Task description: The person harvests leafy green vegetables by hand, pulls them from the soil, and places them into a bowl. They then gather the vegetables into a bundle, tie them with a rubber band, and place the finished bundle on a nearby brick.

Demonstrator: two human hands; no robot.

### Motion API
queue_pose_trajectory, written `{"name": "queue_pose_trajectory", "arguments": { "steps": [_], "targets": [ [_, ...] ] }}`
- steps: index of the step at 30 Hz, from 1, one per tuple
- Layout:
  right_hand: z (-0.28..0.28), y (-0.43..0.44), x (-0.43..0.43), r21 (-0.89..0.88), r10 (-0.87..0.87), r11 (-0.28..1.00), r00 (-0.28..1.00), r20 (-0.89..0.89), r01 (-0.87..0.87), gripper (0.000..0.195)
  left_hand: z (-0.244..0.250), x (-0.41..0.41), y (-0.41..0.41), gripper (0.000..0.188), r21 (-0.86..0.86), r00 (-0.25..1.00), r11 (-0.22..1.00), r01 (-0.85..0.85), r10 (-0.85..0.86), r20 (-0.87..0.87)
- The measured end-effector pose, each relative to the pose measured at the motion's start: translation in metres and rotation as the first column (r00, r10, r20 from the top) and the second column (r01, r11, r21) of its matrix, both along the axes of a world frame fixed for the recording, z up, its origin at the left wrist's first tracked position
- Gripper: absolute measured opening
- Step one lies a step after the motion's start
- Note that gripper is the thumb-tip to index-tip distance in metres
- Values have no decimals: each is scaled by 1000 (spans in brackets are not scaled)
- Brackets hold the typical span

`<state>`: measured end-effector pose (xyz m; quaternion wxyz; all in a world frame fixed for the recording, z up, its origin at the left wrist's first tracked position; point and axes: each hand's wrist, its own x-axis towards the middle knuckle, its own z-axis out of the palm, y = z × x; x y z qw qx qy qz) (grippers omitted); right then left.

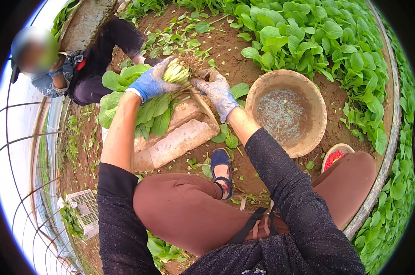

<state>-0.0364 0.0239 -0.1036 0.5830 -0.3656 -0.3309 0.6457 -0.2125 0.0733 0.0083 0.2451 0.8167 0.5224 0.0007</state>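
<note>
A bunch of leafy greens with pale stems is gripped in my left hand, which wears a soiled blue glove. The leaves hang towards the left, and the stem ends with brown roots point to the right. My right hand, in a similar muddy glove, has its thumb and fingers bent at the root end. Whether those fingers pinch the roots is hard to see. Under the bunch stands a worn, dirt-stained box, partly covered by leaves.
A muddy round basin stands on the soil at right, near a small bowl with red pieces. Dense greens grow beyond. A co-worker sits at upper left. A plastic crate lies lower left.
</note>
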Motion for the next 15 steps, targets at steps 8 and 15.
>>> {"name": "queue_pose_trajectory", "arguments": {
  "steps": [8, 15],
  "targets": [
    [-11, -19, -16, 200, -225, 957, 973, 48, 211, 28, -3, -11, 2, 90, -148, 990, 987, -56, 74, 121],
    [-10, -20, -16, 441, -408, 871, 820, 403, 216, 33, -2, -13, 3, 92, -146, 986, 987, -59, 81, 145]
  ]
}}
